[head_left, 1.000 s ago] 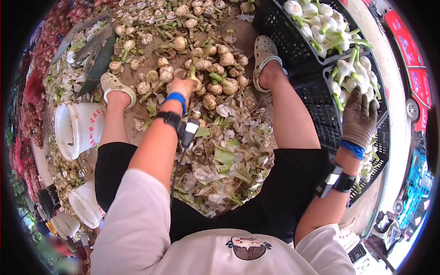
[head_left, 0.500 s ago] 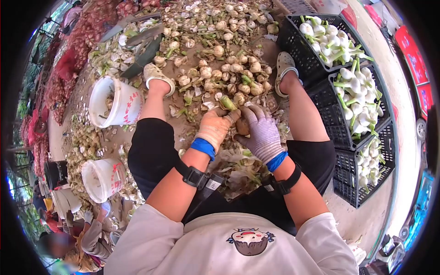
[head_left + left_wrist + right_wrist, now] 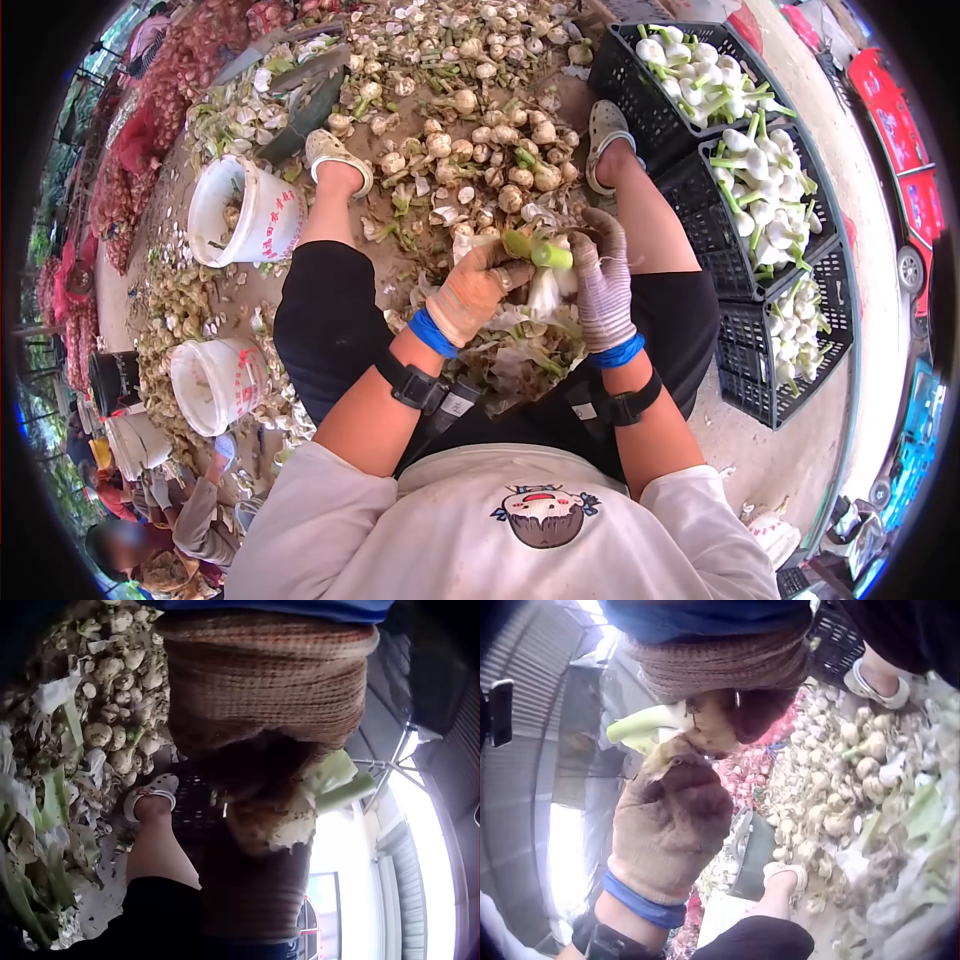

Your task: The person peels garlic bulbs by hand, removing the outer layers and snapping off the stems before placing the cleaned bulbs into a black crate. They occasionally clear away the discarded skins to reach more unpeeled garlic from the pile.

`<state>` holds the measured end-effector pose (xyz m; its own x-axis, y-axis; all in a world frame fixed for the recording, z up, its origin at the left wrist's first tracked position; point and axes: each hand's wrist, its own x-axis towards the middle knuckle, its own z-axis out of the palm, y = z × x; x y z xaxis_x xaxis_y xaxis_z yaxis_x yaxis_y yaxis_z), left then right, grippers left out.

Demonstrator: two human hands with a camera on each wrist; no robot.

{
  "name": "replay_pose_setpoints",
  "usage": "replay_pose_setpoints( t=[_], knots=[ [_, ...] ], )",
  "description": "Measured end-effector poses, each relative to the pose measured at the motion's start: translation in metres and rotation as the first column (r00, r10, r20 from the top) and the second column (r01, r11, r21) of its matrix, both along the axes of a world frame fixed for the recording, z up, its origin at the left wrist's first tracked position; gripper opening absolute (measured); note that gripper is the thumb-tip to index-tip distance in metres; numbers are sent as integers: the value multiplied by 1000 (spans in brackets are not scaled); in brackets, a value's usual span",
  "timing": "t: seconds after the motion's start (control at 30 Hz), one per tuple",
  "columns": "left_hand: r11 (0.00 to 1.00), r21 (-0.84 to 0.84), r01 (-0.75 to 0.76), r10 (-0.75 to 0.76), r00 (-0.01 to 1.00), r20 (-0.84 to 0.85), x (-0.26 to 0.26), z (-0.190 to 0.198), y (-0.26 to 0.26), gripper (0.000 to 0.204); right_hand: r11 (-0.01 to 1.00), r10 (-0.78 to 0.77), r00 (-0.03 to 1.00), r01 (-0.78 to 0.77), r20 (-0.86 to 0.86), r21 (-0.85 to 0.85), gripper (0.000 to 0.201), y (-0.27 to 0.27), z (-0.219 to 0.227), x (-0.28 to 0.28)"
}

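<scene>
Both gloved hands meet over the lap around one garlic bulb with a green cut stem [image 3: 540, 250]. My left hand [image 3: 472, 292], in an orange-stained glove, grips it from the left; my right hand [image 3: 604, 285], in a greyish glove, holds it from the right with bent fingers. In the left wrist view, the bulb [image 3: 262, 825] shows brown outer skin and a white patch, its stem toward the right. The right wrist view shows loose skin [image 3: 664, 761] at the left hand's fingertips, beside the bulb. Peeled white garlic [image 3: 765, 185] fills crates at the right.
Unpeeled bulbs [image 3: 480, 150] lie on the ground between the feet, with a heap of peeled skins [image 3: 520, 350] nearer the lap. Black crates [image 3: 700, 225] line the right side. White buckets [image 3: 270, 215] stand at the left, near red net sacks [image 3: 135, 190].
The right hand came from the crate to join the left, which brought a bulb back from the pile. Since half a second ago, the stem has turned rightward and white layers show.
</scene>
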<state>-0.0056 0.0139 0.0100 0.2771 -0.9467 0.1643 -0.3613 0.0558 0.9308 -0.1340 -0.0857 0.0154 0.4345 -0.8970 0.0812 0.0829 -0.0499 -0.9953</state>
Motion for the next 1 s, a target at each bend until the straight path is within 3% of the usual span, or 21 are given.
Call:
replay_pose_setpoints(
  t=[0.07,0.1,0.13,0.2,0.23,0.27,0.3,0.33,0.37,0.4,0.47,0.53,0.57,0.6,0.67,0.73,0.8,0.87,0.93,0.97,1.0],
  knots=[
    [993,-102,64,-86,971,-223,5,-2,-2,34,940,114,985,-150,133,306,35,-10,-3,-11],
    [996,86,-12,41,937,-346,10,1,-10,37,874,163,948,-268,275,406,34,-12,-8,-18],
    [996,89,-11,41,937,-347,14,5,-18,37,787,192,889,-392,416,476,34,-14,-12,-22],
    [771,550,-321,428,901,-73,22,22,-31,27,497,246,877,-479,412,723,57,-14,-18,-19],
    [768,556,-318,424,903,-71,27,9,-28,27,494,240,879,-477,413,727,57,-15,-18,-21],
    [880,425,-213,423,758,-496,37,-13,-21,27,346,241,868,-495,434,797,61,-17,-9,-22],
    [954,242,-176,298,478,-826,42,-23,-19,26,190,238,858,-500,454,845,65,-19,-4,-23],
    [955,245,-169,297,476,-828,41,-34,-16,26,191,231,862,-495,451,848,65,-18,-6,-24],
    [969,214,-127,154,981,-118,36,-30,-13,28,391,332,870,-479,366,786,63,-16,-9,-24],
    [972,225,-74,-104,720,686,32,-27,-10,30,569,410,874,-468,260,677,61,-15,-9,-22],
    [898,402,-177,-163,715,680,20,-15,-12,38,628,462,850,-515,253,584,58,-16,-7,-21],
    [994,82,-73,50,966,254,11,-5,-19,44,618,422,870,-481,253,622,62,-17,-9,-22],
    [992,-93,-90,89,996,-15,7,-1,-21,47,564,326,882,-470,339,679,64,-18,-14,-20],
    [992,-92,-89,88,996,-18,4,2,-22,47,564,325,883,-468,338,681,64,-19,-15,-21],
    [964,259,-53,195,804,-561,-1,9,-22,48,619,259,894,-444,365,648,59,-18,-12,-18],
    [924,322,-208,361,753,-550,-12,27,-26,46,654,225,929,-367,293,662,51,-16,-13,-13],
    [958,268,-100,266,657,-705,-16,38,-24,46,763,122,972,-222,202,607,43,-17,-19,-9],
    [971,239,20,142,755,-640,-8,31,-16,55,775,114,985,-172,133,608,34,-21,-19,-15],
    [997,-69,-24,-64,159,-985,-4,11,-10,44,433,-193,949,-145,249,889,36,-27,-23,-12],
    [992,-127,-16,-127,14,-992,-1,25,-4,41,235,-346,904,-175,250,956,34,-31,-18,-16],
    [991,-130,-12,-130,8,-992,5,31,1,41,239,-350,904,-168,247,956,34,-35,-20,-21]
  ],
)
